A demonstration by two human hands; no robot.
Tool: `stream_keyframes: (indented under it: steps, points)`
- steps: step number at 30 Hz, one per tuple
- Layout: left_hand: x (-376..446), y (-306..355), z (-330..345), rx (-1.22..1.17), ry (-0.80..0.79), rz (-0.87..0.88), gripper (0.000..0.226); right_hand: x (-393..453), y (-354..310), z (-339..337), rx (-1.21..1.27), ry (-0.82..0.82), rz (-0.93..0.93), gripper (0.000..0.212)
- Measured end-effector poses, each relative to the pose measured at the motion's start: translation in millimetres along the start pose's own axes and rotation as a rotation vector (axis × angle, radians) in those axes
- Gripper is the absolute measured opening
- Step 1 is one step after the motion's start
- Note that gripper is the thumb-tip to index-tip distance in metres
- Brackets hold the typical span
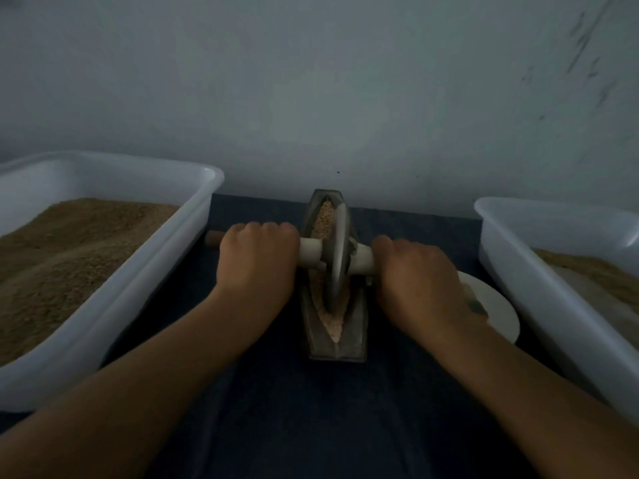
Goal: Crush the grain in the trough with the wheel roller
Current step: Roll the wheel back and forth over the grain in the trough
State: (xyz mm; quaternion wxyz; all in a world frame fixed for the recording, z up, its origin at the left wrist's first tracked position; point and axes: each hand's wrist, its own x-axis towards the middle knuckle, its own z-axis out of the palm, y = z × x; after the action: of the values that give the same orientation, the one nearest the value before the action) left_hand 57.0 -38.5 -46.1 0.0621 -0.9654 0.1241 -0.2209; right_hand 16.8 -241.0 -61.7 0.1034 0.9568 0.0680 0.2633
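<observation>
Crushing is under way: the left hand (257,261) and right hand (416,278) are each clenching the wheel roller (336,257) by its axle, the wheel sitting mid-trough (337,344) in grain (323,219). Next it likely needs a steady, downward-pressed roll.

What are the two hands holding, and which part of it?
Both grip the pale wooden axle handle of the grey metal wheel roller: the left hand left of the disc, the right hand right of it.

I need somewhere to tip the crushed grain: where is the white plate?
In the head view the white plate lies right of the trough, partly under the right hand, beside the right tub.
</observation>
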Motion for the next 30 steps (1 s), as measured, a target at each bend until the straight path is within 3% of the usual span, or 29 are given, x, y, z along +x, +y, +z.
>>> stream_keyframes:
  steps: [5,12,21,30]
  points:
    - [-21,3,-14,0.046,0.1,0.071,0.028,-21,2,-9,0.057,0.037,0.004,0.022]
    - [-6,-1,-3,0.0,0.017,0.049,0.03,-3,3,9,0.077,0.09,-0.007,0.025]
    - [80,-14,34,-0.174,-0.238,0.005,0.029,90,25,38,0.021,-0.038,-0.066,0.036]
    - [84,-13,35,-0.126,-0.204,0.024,0.024,103,23,32,-0.01,-0.261,0.033,0.03]
